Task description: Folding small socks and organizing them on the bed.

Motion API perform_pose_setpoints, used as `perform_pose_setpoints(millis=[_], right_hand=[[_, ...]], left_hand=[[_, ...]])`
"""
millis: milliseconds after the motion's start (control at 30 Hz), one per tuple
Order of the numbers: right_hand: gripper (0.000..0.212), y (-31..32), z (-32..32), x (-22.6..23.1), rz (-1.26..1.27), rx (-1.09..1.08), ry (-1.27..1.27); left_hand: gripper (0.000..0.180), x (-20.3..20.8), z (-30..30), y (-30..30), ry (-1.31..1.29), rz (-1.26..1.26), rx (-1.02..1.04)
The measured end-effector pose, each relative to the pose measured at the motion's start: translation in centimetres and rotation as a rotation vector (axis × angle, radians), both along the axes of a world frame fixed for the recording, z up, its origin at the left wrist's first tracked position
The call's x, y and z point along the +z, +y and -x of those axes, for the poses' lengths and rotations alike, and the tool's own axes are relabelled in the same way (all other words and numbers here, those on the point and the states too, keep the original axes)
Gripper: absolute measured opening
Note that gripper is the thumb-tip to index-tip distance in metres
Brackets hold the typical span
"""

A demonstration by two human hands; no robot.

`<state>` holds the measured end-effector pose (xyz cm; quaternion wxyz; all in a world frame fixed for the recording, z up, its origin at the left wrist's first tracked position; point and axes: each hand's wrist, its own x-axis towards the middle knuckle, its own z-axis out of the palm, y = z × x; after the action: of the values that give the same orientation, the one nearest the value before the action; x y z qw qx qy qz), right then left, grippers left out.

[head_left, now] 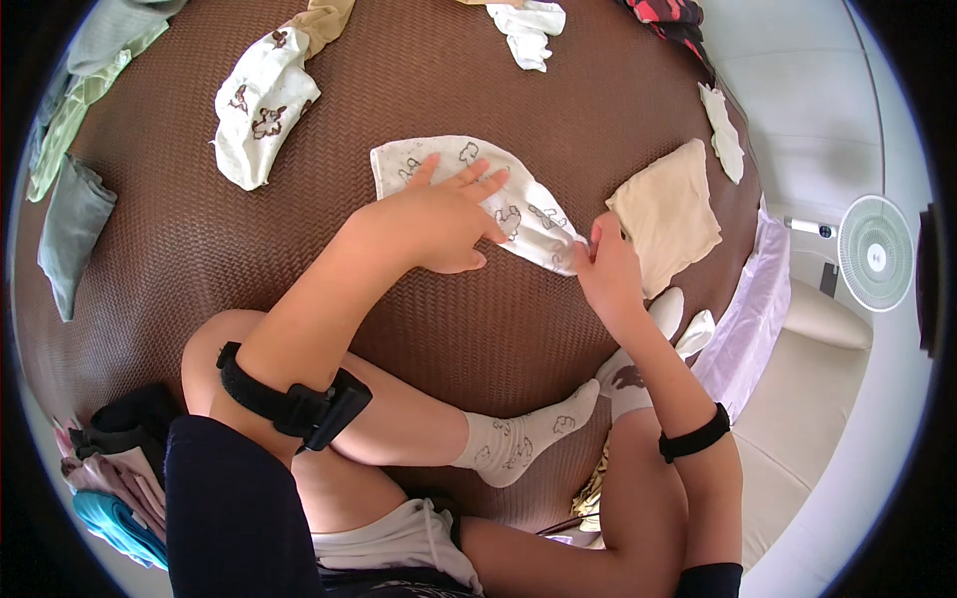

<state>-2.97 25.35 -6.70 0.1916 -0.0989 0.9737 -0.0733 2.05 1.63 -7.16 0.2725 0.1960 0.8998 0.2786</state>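
A white cloth piece [508, 204] printed with outlined animals lies spread on the brown woven mat [399, 329] in front of me; I cannot tell what kind of garment or cloth it is. My left hand [439, 214] rests on its left part, fingers spread, palm down. At the cloth's right corner, my right hand [610, 264] is closed, with thumb and fingertips pinching the edge. Close beyond the right hand lies a folded beige cloth [670, 214]. A black strap with a small box [324, 409] sits on my left forearm, and a plain black band [695, 434] on my right.
A white cloth with brown prints [264, 110] lies far left, a crumpled white one [528, 35] at the back. Grey-green folded fabric [75, 234] is at the left edge, and piled clothes [120, 478] lie near left. A fan [877, 254] stands right, past lilac fabric [748, 299].
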Motion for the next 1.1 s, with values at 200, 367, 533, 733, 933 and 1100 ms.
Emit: perform_pose_setpoints(millis=[200, 367, 533, 733, 933, 1100], right_hand=[[0.022, 1.3, -0.3, 1.7, 0.145, 0.990, 0.385], [0.021, 0.6, -1.1, 2.1, 0.102, 0.911, 0.323], [0.022, 2.1, -0.5, 1.2, 0.089, 1.027, 0.341], [0.019, 2.6, 0.0, 1.3, 0.264, 1.228, 0.300], [0.021, 2.7, 0.4, 1.2, 0.104, 1.136, 0.282], [0.017, 1.9, 0.5, 1.8, 0.046, 1.061, 0.273]], left_hand=[[0.036, -0.1, -0.1, -0.1, 0.002, 0.001, 0.006], [0.035, 0.0, -0.1, -0.2, 0.013, 0.005, 0.000], [0.037, 0.1, 0.1, -0.1, 0.007, 0.012, -0.004], [0.036, 0.3, 0.2, -0.1, -0.012, 0.009, -0.001], [0.037, 0.1, 0.1, -0.1, -0.006, 0.006, 0.001], [0.037, 0.1, 0.0, -0.2, -0.004, 0.002, 0.002]])
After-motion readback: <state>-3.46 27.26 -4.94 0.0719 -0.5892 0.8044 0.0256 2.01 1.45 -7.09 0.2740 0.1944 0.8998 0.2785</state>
